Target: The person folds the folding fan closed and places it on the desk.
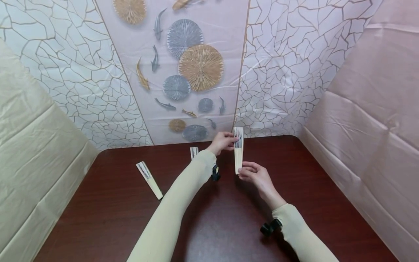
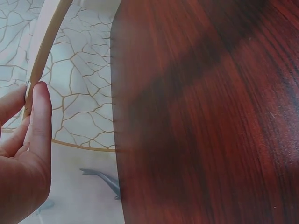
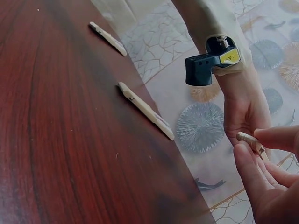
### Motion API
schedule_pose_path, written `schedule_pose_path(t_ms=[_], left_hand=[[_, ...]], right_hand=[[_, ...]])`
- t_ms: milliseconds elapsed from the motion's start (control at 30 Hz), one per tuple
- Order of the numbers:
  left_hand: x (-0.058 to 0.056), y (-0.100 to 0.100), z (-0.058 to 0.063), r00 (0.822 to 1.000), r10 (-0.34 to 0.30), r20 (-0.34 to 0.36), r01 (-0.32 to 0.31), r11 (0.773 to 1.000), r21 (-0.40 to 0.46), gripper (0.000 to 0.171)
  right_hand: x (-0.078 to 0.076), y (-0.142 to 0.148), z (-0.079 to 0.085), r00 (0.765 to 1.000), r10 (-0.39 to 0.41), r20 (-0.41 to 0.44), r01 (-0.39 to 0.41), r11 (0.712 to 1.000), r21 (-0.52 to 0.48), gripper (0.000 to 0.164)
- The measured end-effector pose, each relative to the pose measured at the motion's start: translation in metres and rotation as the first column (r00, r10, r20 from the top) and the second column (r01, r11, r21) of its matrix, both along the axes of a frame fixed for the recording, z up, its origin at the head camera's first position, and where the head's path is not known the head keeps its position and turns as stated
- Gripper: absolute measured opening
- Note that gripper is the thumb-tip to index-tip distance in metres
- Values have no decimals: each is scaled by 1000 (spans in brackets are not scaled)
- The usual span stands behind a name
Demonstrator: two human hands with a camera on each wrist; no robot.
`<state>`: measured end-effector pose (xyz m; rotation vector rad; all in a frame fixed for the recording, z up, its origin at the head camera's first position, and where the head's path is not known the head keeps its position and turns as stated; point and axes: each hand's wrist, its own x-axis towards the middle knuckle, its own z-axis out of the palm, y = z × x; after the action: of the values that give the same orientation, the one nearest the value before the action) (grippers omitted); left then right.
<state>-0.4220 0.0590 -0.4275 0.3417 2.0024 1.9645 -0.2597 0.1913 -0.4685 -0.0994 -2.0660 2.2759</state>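
Observation:
A folded hand fan (image 1: 238,153) stands nearly upright above the table's far part, between both hands. My left hand (image 1: 223,142) pinches its printed upper end from the left, thumb and fingers on either side. Its lower, bare-rib end is pinched by my right hand (image 1: 258,178). In the right wrist view the rib end of the fan (image 3: 251,142) shows between the right thumb and fingers. A second folded fan (image 1: 149,181) lies on the table at the left. Partly hidden behind the left forearm lies a third folded fan (image 1: 194,152).
The dark red-brown wooden table (image 1: 216,225) has rounded far corners. Behind it hangs a patterned cloth (image 1: 275,72), with pale cloth panels at both sides. Each sleeve carries a black wrist camera, one of them the left camera (image 3: 201,70).

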Motion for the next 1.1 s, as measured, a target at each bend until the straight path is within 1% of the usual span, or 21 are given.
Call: schedule_pose_path(t_ms=[333,500,800,1100], left_hand=[[0,0,-10,1000,17,-4,-17,999,-32,39],[1,1,-13,1000,27,2,-27,999,-42,39],[1,1,-22,999,26,19,-26,999,-34,42],[2,-1,-33,999,14,33,-12,998,-56,43]], right_hand=[[2,0,-6,1000,3,22,-3,1000,12,44],[2,0,-8,1000,0,24,0,1000,17,43],[2,2,-16,1000,2,30,-2,1000,23,41],[5,0,-20,998,5,59,-6,1000,28,45]])
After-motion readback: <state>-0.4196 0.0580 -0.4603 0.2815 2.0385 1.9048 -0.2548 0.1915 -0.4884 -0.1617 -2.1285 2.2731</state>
